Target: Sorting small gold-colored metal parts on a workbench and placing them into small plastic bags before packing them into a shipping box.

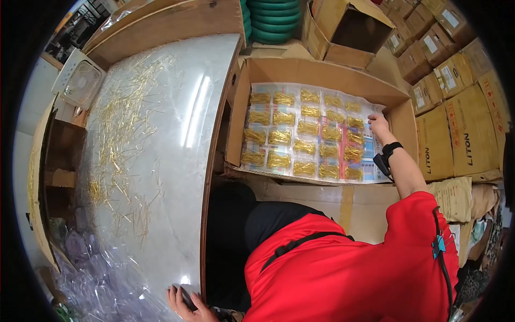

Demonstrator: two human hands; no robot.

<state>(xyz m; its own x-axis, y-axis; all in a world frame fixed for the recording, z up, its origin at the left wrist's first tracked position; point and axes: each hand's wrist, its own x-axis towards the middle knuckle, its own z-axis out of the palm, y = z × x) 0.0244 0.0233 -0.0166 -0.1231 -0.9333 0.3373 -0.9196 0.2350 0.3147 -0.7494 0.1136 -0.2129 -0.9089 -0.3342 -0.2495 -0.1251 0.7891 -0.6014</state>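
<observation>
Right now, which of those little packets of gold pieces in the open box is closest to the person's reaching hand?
The packet in the far right column, second row from the back, lies nearest the right hand. The fingers rest just beside it at the tray's right edge; all other packets sit farther left or nearer the person.

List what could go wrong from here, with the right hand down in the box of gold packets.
1. The right hand presses the far corner of the packet sheet in the cardboard box; dragging it could disturb the neat rows.
2. The left hand braces on the marble table's edge, near loose gold pins that could be knocked off.

Red shirt (pixel 343 279), black strap (pixel 300 242), black wristband (pixel 390 148)
</observation>
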